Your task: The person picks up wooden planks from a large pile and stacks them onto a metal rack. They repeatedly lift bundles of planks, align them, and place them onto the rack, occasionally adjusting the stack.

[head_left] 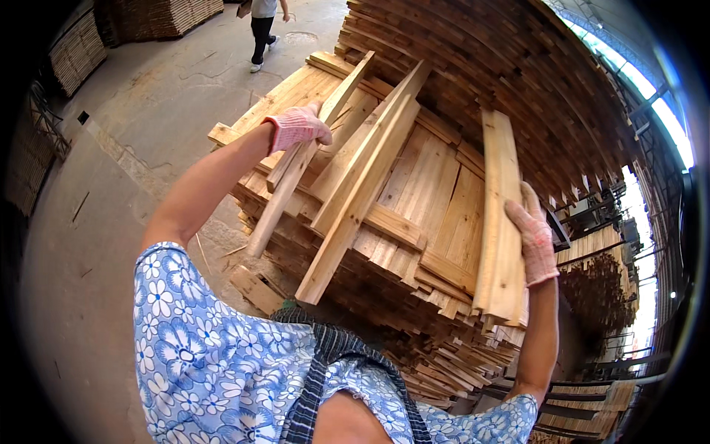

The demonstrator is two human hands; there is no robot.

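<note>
My left hand (299, 127), in a pink knit glove, is closed round a narrow wooden plank (276, 211) at the left of a lumber stack. Its fingers are partly hidden. On the right, my gloved right hand (534, 233) grips the outer edge of a wider pale board (501, 222), thumb toward its top face and fingers along its side. Between my hands, a long loose plank (360, 211) lies slanted across the stack, its near end jutting toward me. Flat boards (425, 181) and short crosspieces (396, 226) lie beneath.
A tall pile of stacked lumber (481, 55) rises behind the boards. Another person (262, 33) walks on the concrete floor (111, 259) at the far left. More timber stacks (78, 55) stand at the upper left, and others (599, 288) at the right. Wood scraps (255, 288) lie near me.
</note>
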